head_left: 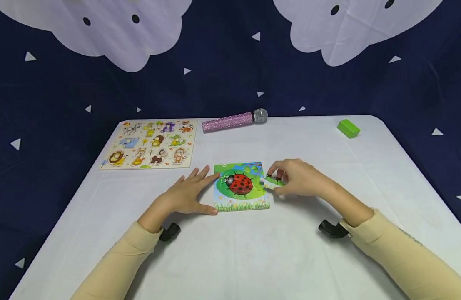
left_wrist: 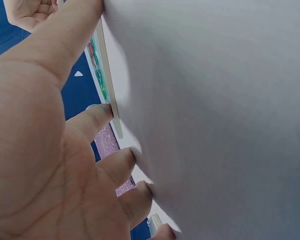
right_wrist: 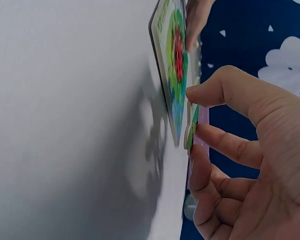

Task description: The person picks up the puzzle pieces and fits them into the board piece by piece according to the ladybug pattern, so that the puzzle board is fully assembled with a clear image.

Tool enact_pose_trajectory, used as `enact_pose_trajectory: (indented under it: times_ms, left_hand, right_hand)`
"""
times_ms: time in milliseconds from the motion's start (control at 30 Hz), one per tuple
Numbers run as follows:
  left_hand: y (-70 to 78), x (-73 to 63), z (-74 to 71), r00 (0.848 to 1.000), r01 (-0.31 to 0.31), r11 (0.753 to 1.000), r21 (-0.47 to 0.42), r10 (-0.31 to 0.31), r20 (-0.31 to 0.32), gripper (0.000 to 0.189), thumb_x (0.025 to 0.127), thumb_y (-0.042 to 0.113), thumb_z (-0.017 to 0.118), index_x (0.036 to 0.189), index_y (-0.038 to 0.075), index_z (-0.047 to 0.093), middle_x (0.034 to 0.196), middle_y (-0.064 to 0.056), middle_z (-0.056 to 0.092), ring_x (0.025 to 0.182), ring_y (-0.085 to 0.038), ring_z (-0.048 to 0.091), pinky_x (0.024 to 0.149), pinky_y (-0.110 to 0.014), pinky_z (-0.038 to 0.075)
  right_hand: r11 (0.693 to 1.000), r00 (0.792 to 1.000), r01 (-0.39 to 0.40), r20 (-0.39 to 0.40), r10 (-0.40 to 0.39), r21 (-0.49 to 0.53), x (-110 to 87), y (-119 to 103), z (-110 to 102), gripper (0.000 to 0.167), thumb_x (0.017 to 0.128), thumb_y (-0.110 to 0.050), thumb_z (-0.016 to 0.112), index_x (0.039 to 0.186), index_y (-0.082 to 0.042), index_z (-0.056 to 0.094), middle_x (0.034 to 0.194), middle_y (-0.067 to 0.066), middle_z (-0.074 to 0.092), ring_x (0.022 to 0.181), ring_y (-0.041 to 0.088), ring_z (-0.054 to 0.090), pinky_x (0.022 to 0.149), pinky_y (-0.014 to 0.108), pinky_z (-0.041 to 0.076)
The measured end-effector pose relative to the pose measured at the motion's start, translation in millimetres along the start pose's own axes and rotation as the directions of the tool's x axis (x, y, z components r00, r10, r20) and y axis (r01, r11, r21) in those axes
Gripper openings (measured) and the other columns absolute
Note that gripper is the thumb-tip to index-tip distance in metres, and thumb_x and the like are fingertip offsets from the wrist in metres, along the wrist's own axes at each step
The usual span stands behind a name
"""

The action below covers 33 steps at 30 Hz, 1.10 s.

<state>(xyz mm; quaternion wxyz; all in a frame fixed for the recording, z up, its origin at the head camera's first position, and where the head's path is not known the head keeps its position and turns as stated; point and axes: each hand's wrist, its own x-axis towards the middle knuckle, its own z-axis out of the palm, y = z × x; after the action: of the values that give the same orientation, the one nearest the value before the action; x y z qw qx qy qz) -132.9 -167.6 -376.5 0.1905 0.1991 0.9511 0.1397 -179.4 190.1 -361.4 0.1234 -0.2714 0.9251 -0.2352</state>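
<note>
A square ladybug jigsaw puzzle point(head_left: 240, 185) lies flat on the white table. My left hand point(head_left: 185, 194) is at its left side, fingers spread, with the thumb by the lower left corner and the index fingertip at the upper left edge. The left wrist view shows its palm and fingertips down at the cloth. Beside the puzzle's right edge, my right hand point(head_left: 303, 178) pinches a puzzle piece point(head_left: 272, 183) with green and white on it. In the right wrist view, thumb and fingertips hold that puzzle piece point(right_wrist: 192, 125) tilted, above the table; the fingers hide part of it.
At the back left lies a wooden animal peg puzzle point(head_left: 149, 143). A pink glitter microphone point(head_left: 230, 122) lies along the back edge, and a green block point(head_left: 348, 128) sits at the back right. Behind the table hangs a dark blue cloth point(head_left: 230, 54) with clouds.
</note>
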Motion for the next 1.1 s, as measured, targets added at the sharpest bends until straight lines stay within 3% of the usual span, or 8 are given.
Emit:
enact_pose_trajectory:
  times_ms: [533,1100]
  left_hand:
    - [-0.2,0.4,-0.2,1.0,0.001,1.0,-0.005,-0.001,0.006,0.113,0.085,0.067,0.082,0.173,0.03,0.022,0.182,-0.013,0.005,0.167,-0.047,0.007,0.129,-0.077,0.012]
    - [-3.0,1.2,0.7,1.0,0.003,1.0,-0.015,-0.003,0.007,0.113,0.085,0.068,0.081,0.173,0.032,0.021,0.183,-0.012,0.004,0.168,-0.046,0.007,0.13,-0.076,0.011]
  right_hand:
    - [0.993,0.992,0.11,0.067,-0.107,-0.037,11.3,-29,21,0.043,0.08,-0.027,0.086,0.121,-0.018,0.076,0.091,-0.006,0.07,0.085,0.012,0.062,0.074,0.034,0.053]
    - [0.972,0.967,0.231,0.122,-0.226,-0.032,23.2,-54,40,0.045,0.079,-0.024,0.086,0.123,-0.022,0.078,0.099,-0.007,0.07,0.083,0.009,0.056,0.069,0.027,0.05]
